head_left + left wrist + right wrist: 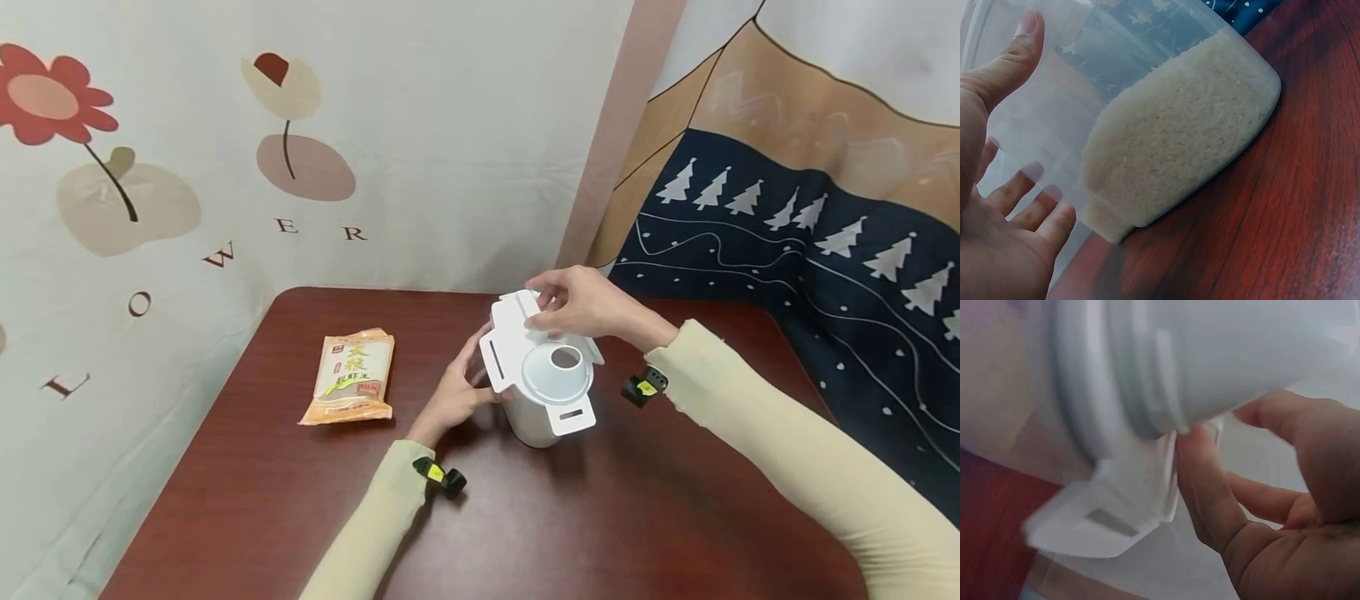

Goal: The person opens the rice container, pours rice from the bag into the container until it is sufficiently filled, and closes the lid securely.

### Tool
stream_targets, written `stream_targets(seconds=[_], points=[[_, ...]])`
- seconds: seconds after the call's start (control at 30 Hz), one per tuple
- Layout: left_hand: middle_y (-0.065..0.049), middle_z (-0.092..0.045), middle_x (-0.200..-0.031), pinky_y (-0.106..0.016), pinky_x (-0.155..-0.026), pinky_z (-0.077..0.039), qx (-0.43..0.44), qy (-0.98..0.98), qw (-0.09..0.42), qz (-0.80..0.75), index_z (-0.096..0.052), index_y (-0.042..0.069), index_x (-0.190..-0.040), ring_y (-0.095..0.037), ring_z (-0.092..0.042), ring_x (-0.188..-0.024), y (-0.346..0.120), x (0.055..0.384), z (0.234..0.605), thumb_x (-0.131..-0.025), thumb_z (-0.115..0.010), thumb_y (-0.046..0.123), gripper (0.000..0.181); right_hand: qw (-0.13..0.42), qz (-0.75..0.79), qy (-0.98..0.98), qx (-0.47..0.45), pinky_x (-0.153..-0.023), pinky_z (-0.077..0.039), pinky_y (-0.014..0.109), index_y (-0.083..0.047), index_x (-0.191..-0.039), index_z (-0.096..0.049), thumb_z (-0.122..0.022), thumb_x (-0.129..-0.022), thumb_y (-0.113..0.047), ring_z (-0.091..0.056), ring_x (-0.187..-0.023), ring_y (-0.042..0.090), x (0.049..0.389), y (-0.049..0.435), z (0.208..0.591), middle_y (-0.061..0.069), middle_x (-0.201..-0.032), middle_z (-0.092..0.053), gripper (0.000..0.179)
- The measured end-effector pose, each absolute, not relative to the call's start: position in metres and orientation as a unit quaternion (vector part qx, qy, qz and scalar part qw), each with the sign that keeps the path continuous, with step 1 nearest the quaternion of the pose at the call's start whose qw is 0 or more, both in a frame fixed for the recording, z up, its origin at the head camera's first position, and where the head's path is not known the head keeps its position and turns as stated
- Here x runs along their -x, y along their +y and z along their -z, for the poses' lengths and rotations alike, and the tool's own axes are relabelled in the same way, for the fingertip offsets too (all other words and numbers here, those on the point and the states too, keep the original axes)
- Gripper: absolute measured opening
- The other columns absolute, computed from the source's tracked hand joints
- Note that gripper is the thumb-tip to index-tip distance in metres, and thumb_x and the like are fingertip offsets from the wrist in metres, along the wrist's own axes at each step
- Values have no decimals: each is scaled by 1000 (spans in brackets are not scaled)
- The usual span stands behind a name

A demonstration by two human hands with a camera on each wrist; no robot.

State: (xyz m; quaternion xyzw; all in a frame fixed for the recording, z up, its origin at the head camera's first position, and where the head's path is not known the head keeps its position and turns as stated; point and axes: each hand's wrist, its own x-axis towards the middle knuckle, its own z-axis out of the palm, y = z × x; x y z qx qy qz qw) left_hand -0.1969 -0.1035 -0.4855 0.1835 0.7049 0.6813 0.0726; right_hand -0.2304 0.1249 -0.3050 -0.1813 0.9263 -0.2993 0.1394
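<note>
A translucent plastic storage container (534,423) stands on the table, partly filled with white rice (1185,125). On its top lies a white lid (504,346) with slotted side flaps standing out. A white cone-shaped spout (557,375) with a round hole rises from the lid's near part. My left hand (456,392) holds the container's left side, thumb and fingers spread round the wall. At the lid's far part, my right hand (588,304) pinches the raised white piece between thumb and fingers. Close up in the right wrist view, the fingers (1207,487) meet the lid beside the spout.
A sealed orange and white food packet (350,377) lies to the left on the dark red wooden table (600,533). Behind the table hang a pale flower-print cloth (450,150) and a navy cloth with white trees (720,233).
</note>
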Motion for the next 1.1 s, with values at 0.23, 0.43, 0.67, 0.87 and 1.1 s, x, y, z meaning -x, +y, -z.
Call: stream_targets(seconds=[0.23,0.43,0.67,0.87,1.1], points=[[0,-32,-167,-50,-124,-33,-177,709,73,-678,-28,30,-162,-31,-35,-152,-106,195,486,-73,-87,-7,112,63,334,916,213,-92,-59,40,-12,-134,-65,-77,-92,-30,-69,-100,21,214,139,310,7,-119,-72,48],[0,-33,-166,-49,-124,-32,-176,707,68,-681,-28,29,-162,-31,-37,-151,-110,195,485,-73,-86,-7,112,48,379,890,249,-100,-59,44,-14,-140,-60,-74,-95,-32,-68,-112,20,199,150,314,6,-131,-67,50],[-2,-34,-166,-49,-124,-33,-185,700,75,-686,-28,27,-162,-32,-39,-150,-102,199,487,-73,-85,-10,112,25,380,877,292,-106,-54,48,-20,-146,-55,-77,-92,-35,-61,-126,21,172,169,329,-3,-145,-59,60],[-3,-35,-166,-49,-124,-33,-189,697,73,-688,-28,26,-162,-32,-39,-150,-100,201,488,-72,-85,-10,112,-12,369,868,333,-105,-53,47,-21,-150,-50,-88,-80,-37,-54,-128,15,154,175,345,-3,-147,-55,81],[-3,-34,-166,-49,-124,-33,-184,696,72,-690,-29,26,-162,-33,-38,-150,-103,199,488,-73,-85,-10,112,-1,372,865,337,-108,-51,44,-31,-154,-43,-93,-72,-43,-47,-132,5,144,178,359,-13,-149,-49,97]])
